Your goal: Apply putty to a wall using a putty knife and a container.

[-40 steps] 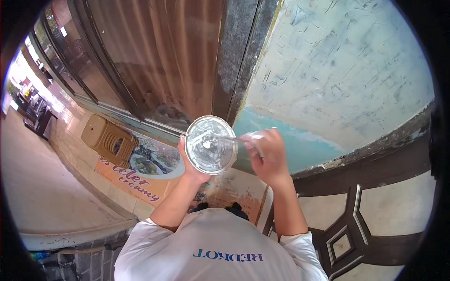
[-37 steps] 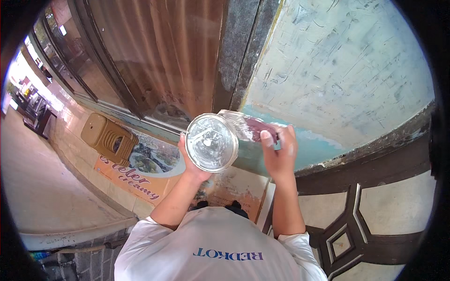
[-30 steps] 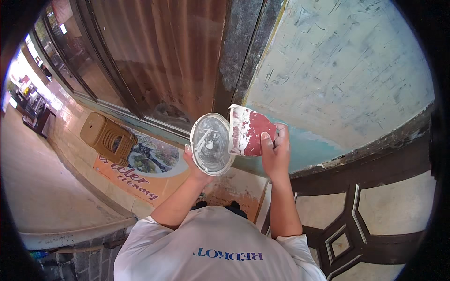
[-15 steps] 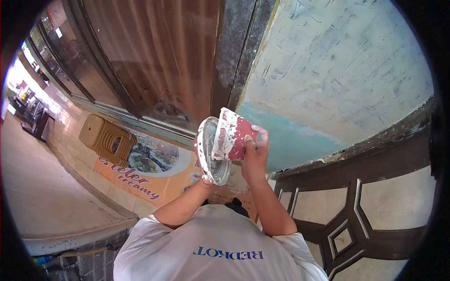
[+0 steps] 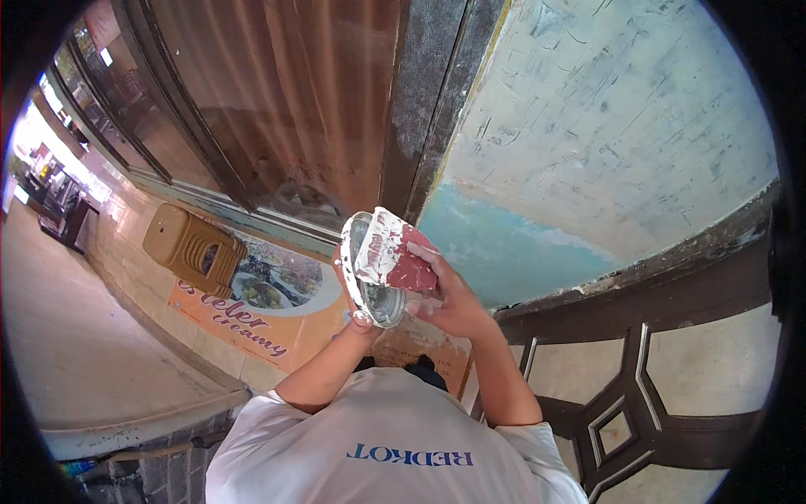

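My left hand (image 5: 356,322) grips a round, shallow tub (image 5: 384,306) tilted on its side, its rim smeared with white putty. The thumb lies at the near edge of the tub; most of the other fingers are hidden behind it. My right hand (image 5: 457,304) holds a red putty scraper (image 5: 410,267) by its right-hand part, fingers spread over its face. White putty coats the scraper's left part, which overlaps the tub's mouth. Whether its edge touches the tub's inside is hard to tell.
A wall (image 5: 604,126) with patchy pale filler over turquoise paint rises ahead on the right. Beside it stand a dark wooden post (image 5: 426,109) and a curtained window (image 5: 277,92). Stacked brown plastic stools (image 5: 191,248) rest on the left, near an orange banner (image 5: 315,328). A dark-framed panelled door (image 5: 634,386) is at right.
The scraper has shifted left and down, now tilted across the tub's mouth. My right hand has changed its grip, with fingers laid over the scraper's face. The tub moved slightly left.
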`<state>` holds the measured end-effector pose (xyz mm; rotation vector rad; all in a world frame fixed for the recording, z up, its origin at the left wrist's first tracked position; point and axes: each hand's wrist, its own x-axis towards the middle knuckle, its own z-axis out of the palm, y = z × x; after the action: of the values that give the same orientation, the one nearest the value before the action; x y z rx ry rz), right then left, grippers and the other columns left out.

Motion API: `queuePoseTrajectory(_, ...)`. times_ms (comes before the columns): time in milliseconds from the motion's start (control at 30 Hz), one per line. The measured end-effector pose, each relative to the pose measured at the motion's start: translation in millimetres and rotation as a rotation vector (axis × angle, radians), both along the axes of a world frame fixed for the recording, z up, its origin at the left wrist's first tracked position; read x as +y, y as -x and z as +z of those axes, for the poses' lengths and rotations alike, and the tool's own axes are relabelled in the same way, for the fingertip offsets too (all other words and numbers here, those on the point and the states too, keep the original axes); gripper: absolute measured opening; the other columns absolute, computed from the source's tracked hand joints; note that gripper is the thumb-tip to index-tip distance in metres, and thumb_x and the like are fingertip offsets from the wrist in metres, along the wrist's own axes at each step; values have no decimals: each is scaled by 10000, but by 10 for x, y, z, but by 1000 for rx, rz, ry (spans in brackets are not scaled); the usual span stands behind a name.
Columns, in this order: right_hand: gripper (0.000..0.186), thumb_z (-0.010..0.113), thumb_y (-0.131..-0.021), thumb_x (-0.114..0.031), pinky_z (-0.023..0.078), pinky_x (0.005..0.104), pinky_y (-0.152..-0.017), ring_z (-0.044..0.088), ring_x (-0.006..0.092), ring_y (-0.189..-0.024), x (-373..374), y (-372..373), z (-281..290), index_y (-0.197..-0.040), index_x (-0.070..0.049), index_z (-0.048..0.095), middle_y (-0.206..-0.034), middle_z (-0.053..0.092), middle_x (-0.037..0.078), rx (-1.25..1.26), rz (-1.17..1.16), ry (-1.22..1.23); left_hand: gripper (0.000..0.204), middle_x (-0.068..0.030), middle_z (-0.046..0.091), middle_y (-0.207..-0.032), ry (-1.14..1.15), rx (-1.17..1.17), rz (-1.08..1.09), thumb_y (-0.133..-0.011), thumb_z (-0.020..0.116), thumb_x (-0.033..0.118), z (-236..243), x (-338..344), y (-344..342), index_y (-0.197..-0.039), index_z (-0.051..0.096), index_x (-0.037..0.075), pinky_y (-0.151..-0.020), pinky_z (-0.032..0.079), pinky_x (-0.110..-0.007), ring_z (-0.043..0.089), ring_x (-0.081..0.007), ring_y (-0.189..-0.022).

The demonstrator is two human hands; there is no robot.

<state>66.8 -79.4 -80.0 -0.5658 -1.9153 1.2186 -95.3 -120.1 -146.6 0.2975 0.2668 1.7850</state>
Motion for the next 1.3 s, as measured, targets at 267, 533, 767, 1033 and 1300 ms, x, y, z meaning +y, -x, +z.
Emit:
queuePoseTrajectory(267, 426, 598, -852, -47, 478, 338, -619, 591, 180, -659, 214, -98, -360, -1276, -84, 606, -743, 626, 56, -341, -443, -610, 861, -98, 502, -1388, -41, 137, -38, -757, 589, 572, -267, 27, -31, -1457, 381, 117, -1061, 448, -454, 529, -298, -1234)
queuePoseTrajectory(533, 286, 526, -1007, -400, 400, 295, -532, 498, 140, -580, 927, -86, -1565, -926, -125, 532, -665, 524, 6, 538, -327, 790, 1018, -119, 525, -1358, 88, 360, 24, -607, 666, 577, -541, 1, 189, -1463, 375, 111, -1024, 489, -461, 546, -310, -1218)
queuePoseTrajectory(767, 277, 502, -1012, -423, 433, 353, -596, 520, 171, -643, 1532, 253, -1825, -953, -157, 456, -701, 521, 21, 1125, -327, 981, 1078, -84, 434, -1464, 299, 599, 169, -697, 490, 844, -649, -176, 395, -1505, 314, 152, -1055, 456, -474, 482, -306, -1300)
queuePoseTrajectory(1033, 305, 469, -1024, -424, 450, 362, -612, 522, 194, -612, 1807, 350, -1846, -920, -140, 433, -667, 505, 30, 1225, -396, 986, 1033, -71, 429, -1468, 240, 642, 246, -716, 583, 778, -465, -125, 679, -1505, 317, 167, -1092, 417, -493, 462, -314, -1312)
queuePoseTrajectory(1300, 318, 502, -1009, -447, 407, 341, -575, 438, 153, -572, 1982, 248, -1861, -949, -155, 389, -635, 429, 1, 1231, -439, 957, 1055, -66, 409, -1478, 259, 746, 239, -722, 517, 833, -559, -14, 776, -1503, 311, 156, -1088, 424, -496, 444, -305, -1326)
